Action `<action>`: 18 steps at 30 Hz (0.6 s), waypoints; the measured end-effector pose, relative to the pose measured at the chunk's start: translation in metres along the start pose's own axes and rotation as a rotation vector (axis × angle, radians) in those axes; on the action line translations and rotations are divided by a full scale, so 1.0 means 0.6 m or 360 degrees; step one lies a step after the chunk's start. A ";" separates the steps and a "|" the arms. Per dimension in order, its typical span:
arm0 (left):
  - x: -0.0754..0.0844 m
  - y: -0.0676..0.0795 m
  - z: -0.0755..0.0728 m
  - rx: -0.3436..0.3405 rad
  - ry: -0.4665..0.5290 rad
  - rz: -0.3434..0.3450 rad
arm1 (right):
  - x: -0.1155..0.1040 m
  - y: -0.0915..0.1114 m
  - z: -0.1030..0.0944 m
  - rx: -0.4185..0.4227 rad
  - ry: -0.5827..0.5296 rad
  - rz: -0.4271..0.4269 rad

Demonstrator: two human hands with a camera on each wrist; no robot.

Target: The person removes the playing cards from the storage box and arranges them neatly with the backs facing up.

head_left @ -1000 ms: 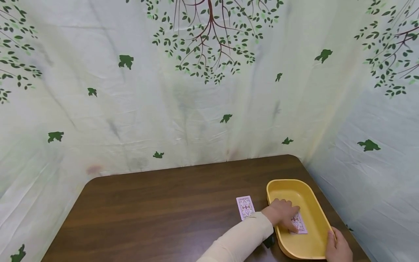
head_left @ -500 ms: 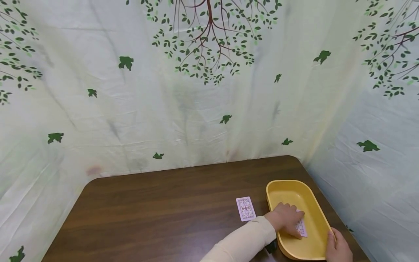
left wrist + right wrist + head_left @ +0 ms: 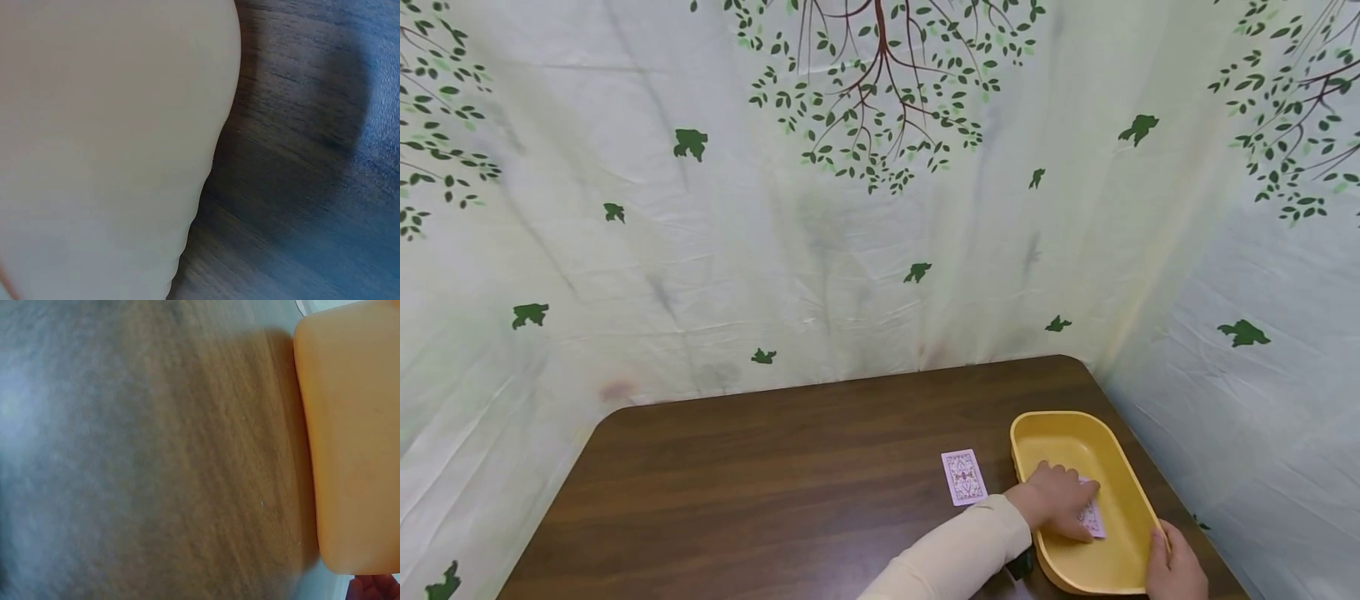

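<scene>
A yellow tray stands at the table's near right corner. Inside it lies a patterned playing card, mostly covered by my left hand, whose fingers rest flat on top of it. A second, face-down card lies on the table just left of the tray. My right hand grips the tray's near right rim, thumb over the edge. In the right wrist view the tray's outer wall fills the right side. The left wrist view shows only my cream sleeve above the wood.
The dark wooden table has rounded corners. A pale curtain printed with green leaves closes it in at the back and on the right, close behind the tray.
My left hand has slid a little to the right over the card in the tray, covering more of it. The right hand and the tray have stayed put.
</scene>
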State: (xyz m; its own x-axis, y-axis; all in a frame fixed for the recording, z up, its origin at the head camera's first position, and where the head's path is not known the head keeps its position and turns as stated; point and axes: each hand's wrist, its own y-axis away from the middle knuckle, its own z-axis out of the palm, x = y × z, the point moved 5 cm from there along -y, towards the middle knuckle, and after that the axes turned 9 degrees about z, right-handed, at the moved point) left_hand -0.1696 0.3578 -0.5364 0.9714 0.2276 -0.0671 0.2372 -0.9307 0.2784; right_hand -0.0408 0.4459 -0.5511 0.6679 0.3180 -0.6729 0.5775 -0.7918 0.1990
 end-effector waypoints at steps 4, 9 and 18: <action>-0.002 0.002 -0.003 0.0060 -0.0027 0.0034 | -0.001 0.001 0.001 -0.0002 -0.0012 0.0013; -0.008 0.010 -0.020 0.0147 -0.0094 0.0083 | -0.002 0.002 -0.001 0.0021 -0.0011 -0.0009; -0.042 0.054 -0.073 0.0204 -0.0030 0.0106 | 0.001 0.003 0.000 0.0103 -0.0021 -0.0018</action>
State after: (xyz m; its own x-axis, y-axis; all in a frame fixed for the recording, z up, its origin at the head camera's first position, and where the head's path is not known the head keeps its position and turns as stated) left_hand -0.1863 0.3344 -0.4837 0.9846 0.1601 -0.0706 0.1695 -0.9727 0.1584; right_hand -0.0396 0.4448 -0.5509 0.6549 0.3208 -0.6842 0.5531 -0.8204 0.1447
